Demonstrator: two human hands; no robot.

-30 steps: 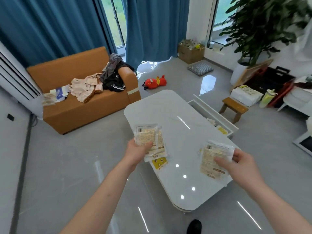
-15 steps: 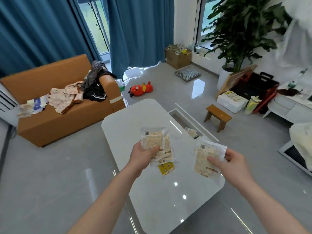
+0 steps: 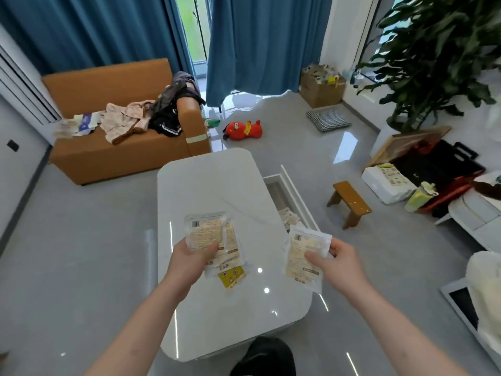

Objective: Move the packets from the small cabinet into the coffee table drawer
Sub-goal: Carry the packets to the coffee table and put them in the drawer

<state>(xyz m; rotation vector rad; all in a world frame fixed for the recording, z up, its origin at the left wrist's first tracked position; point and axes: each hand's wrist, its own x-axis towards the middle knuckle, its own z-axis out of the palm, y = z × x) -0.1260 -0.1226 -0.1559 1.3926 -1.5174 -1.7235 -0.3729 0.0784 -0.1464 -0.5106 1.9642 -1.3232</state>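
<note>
My left hand (image 3: 189, 260) grips a fanned stack of clear packets (image 3: 214, 240) with tan labels, one yellow at the bottom, above the white coffee table (image 3: 206, 185). My right hand (image 3: 340, 263) pinches another packet or two (image 3: 303, 253) over the table's right edge. The open white drawer (image 3: 294, 191) juts out on the table's right side, just beyond my right hand. A few packets (image 3: 288, 216) lie inside it.
A small wooden stool (image 3: 349, 200) stands right of the drawer. Farther back are an orange sofa (image 3: 122, 147) with clothes, a red plush toy (image 3: 244, 130), a cardboard box (image 3: 322, 89) and a large plant (image 3: 433, 58). My dark shoe (image 3: 264, 356) is at the table's near end.
I have stepped up to the table's near end and the view has swung, so the table now lies straight ahead. Both hands keep their packets, the right one now near the open drawer.
</note>
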